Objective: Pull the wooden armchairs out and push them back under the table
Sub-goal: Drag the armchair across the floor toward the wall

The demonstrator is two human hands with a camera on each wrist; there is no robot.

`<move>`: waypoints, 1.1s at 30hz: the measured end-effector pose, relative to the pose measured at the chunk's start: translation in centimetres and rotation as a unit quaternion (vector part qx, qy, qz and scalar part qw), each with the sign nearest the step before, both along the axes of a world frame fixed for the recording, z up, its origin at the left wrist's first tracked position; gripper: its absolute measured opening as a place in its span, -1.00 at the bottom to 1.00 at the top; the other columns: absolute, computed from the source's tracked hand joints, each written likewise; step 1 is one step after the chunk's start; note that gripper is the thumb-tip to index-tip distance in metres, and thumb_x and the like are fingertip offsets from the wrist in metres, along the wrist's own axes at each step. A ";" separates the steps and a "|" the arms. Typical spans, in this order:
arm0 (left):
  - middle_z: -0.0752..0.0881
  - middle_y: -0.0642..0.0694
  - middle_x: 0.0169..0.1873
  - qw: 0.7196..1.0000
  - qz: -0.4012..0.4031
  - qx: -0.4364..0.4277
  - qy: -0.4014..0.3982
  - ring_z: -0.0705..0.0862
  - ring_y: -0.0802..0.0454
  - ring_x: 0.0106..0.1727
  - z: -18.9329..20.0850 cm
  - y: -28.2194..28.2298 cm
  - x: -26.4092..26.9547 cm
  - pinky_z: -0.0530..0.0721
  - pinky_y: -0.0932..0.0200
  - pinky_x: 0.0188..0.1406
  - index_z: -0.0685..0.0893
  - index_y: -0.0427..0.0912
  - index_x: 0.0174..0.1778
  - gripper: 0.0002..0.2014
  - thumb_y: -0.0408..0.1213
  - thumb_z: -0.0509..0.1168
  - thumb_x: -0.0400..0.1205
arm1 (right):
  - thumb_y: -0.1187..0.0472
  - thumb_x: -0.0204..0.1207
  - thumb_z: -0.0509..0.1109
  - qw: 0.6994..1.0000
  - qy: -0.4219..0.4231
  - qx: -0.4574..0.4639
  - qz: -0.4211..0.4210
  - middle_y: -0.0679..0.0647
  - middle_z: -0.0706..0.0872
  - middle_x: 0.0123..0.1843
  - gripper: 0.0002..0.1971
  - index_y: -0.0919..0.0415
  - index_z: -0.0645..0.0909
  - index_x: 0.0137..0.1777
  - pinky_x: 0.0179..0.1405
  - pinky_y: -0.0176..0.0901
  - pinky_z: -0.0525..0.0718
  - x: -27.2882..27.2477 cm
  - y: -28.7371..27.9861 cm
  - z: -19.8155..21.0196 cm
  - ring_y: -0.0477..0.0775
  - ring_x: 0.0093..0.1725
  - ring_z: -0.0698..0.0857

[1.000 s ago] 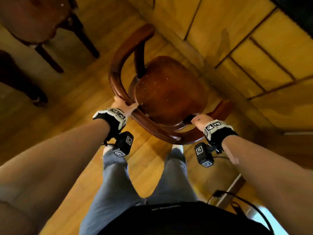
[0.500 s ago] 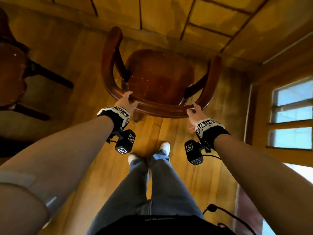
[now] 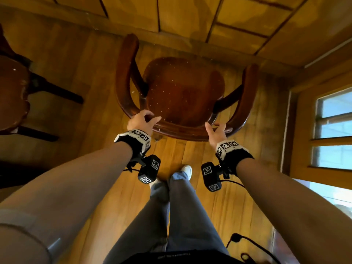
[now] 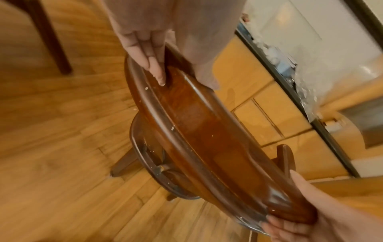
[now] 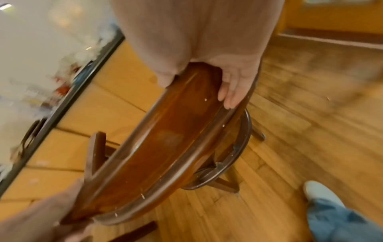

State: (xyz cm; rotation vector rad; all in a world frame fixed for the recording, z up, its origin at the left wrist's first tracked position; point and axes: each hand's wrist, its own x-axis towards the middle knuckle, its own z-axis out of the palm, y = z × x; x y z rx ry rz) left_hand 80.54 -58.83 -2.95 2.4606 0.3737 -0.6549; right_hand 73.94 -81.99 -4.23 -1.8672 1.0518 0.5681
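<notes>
The head view's left edge cuts off a second chair [image 3: 13,96]; the right-wrist floor [image 5: 311,81] is blurred.

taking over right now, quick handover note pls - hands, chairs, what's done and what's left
Left hand: curled over the back rail of the armchair, light hold.
Right hand: fingers straight, only touching that rail.
Armchair: on the floor, facing the panelled front, seat fully in the open. Second chair at far left.
Done: this armchair is out.
Left: push it back in, probably; the second chair's status cannot be told.
</notes>
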 end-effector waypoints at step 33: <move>0.75 -0.04 0.10 0.997 0.048 -0.052 -0.006 0.67 0.01 -0.02 0.1 -8.7 29.8 0.60 0.17 -0.17 0.73 0.00 0.13 -0.70 0.05 0.37 0.56 | -0.20 0.59 0.18 0.999 -0.011 0.003 -0.031 0.07 0.54 -0.27 -0.57 0.07 0.22 0.24 0.20 0.31 0.68 29.5 -8.2 -0.8 0.34 -0.01 0.73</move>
